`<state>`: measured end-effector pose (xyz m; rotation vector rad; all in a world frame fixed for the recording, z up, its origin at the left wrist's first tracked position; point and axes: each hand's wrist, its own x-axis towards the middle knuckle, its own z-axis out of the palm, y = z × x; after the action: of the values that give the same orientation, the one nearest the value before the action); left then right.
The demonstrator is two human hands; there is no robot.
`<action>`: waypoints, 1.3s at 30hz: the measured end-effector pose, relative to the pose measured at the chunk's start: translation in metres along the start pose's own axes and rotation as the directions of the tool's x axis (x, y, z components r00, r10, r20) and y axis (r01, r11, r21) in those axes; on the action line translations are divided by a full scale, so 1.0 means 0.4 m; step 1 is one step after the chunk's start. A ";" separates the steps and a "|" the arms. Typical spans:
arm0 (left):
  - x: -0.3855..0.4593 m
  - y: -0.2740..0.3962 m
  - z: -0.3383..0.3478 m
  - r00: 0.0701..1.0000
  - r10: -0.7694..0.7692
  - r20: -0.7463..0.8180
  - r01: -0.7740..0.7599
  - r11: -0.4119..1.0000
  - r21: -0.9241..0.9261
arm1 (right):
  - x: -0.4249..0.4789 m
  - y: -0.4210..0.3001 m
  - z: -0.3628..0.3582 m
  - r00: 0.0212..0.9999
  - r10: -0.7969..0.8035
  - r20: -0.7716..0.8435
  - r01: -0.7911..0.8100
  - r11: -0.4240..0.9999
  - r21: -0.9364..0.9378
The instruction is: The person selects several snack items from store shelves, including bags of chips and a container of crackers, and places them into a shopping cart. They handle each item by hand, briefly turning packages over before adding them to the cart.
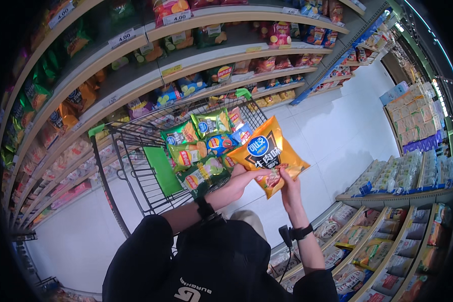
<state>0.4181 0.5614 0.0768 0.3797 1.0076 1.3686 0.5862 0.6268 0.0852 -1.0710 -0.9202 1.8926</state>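
Observation:
An orange-yellow bag of potato chips with a blue round logo is held up in front of me, tilted, near the cart's right side. My left hand grips its lower left part, the thumb lying across the front. At the lower right edge, my right hand pinches the same bag between thumb and fingers. Behind it stands a black wire shopping cart with green corner pieces. Inside lie several chip bags, among them a green bag, a blue bag and a dark green bag.
Curved by the lens, snack shelves with price tags run along the cart's far side. Low shelves of packaged food stand at my right. A stack of cartons rises beyond the white tiled floor. A cable hangs from my right wrist.

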 end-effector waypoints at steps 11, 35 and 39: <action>0.054 0.012 -0.278 0.943 -0.058 -0.327 -0.001 0.984 -0.178 | 0.380 -0.081 0.152 0.978 0.081 0.191 0.010 0.902 -0.431; 0.515 -0.334 -0.711 0.577 -0.089 -0.812 0.301 0.947 0.110 | 1.023 0.508 0.024 0.412 0.866 0.284 -0.191 0.386 -0.902; 0.527 -0.358 -0.715 0.410 -0.071 -0.909 0.165 0.986 -0.003 | 1.044 0.483 0.068 0.354 0.862 0.361 -0.151 0.434 -0.888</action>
<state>0.2633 0.6335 -0.2662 -0.4869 1.9705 1.3792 0.3614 0.8957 -0.2145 -0.9960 -2.3003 2.8330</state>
